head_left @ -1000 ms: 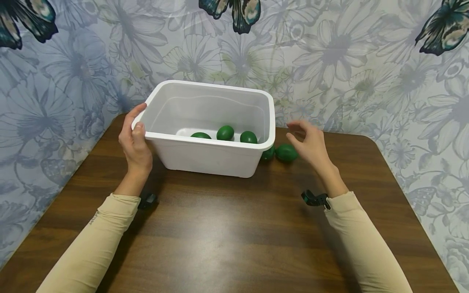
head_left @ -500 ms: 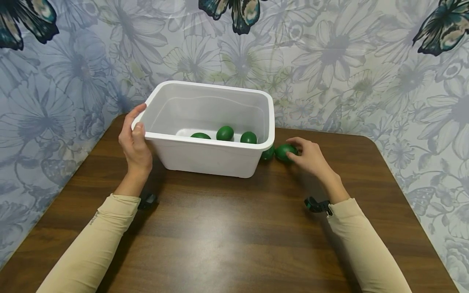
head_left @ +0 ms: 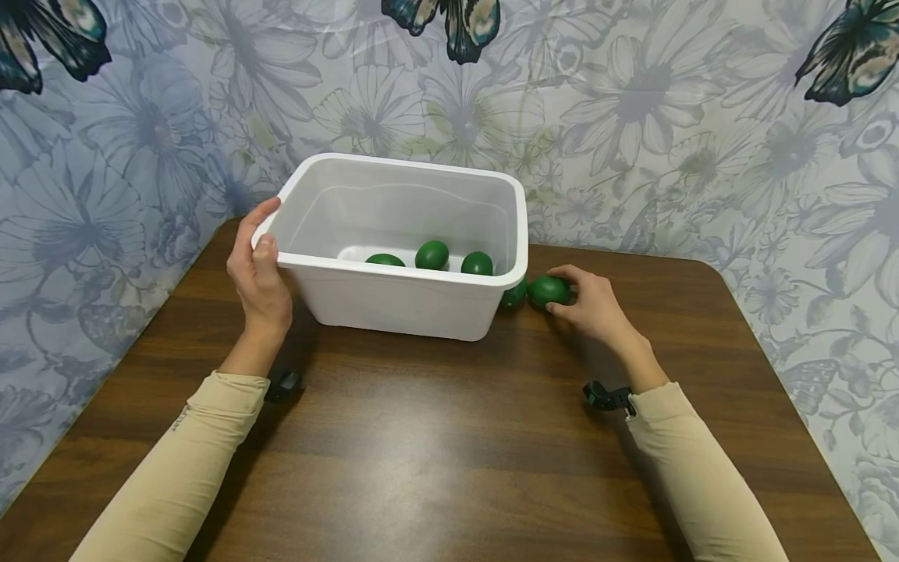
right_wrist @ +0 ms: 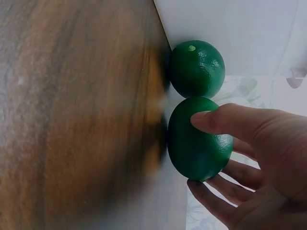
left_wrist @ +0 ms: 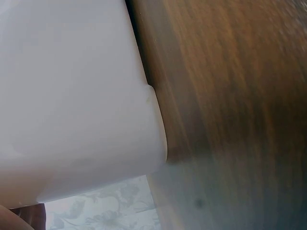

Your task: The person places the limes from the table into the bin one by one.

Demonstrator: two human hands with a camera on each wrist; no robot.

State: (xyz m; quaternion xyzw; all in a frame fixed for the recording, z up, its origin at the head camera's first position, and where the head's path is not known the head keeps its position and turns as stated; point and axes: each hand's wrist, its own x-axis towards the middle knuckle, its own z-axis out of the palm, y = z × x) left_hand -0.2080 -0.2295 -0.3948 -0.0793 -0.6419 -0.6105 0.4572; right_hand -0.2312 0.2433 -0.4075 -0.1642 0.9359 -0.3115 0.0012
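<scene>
A white plastic tub stands on the table with several green limes inside, among them one lime near the middle. My left hand holds the tub's left end by the rim, thumb on the near side. Just right of the tub, my right hand pinches a lime between thumb and fingers, and this lime rests on the tabletop. Against the tub's wall sits another lime, touching the pinched one. The left wrist view shows mostly the tub's wall, with a bit of finger at the corner.
The brown wooden table ends at a wall covering with flowers and butterflies, close behind the tub. Dark wrist straps, one being the right strap, sit near both sleeve cuffs.
My right hand has come down from above the outer lime and taken it between thumb and fingers. The left hand and the tub have stayed in place.
</scene>
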